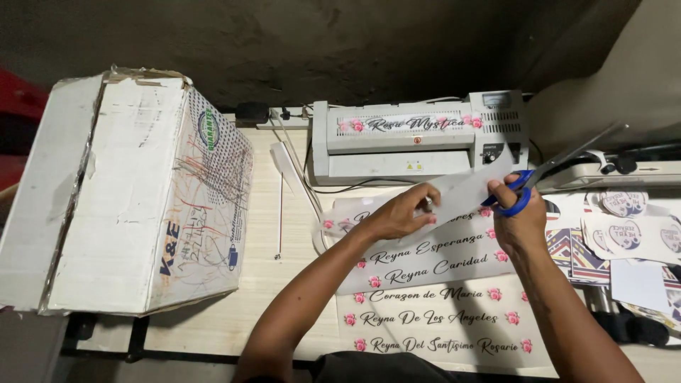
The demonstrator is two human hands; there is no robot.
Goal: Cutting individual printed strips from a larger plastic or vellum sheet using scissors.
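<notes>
Now cutting | left hand (401, 213) pinches laminated strip (454, 195) above the printed sheet (433, 312) | right hand (518, 220) grips blue-handled scissors (546, 174), blades apart | next likely needs a steady, straight cut.

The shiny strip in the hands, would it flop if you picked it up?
Probably bendy, not limp: the strip spans between the left hand and the scissors with little sag. It looks glossy, so likely slippery. Thin and see-through, so surely light.
</notes>
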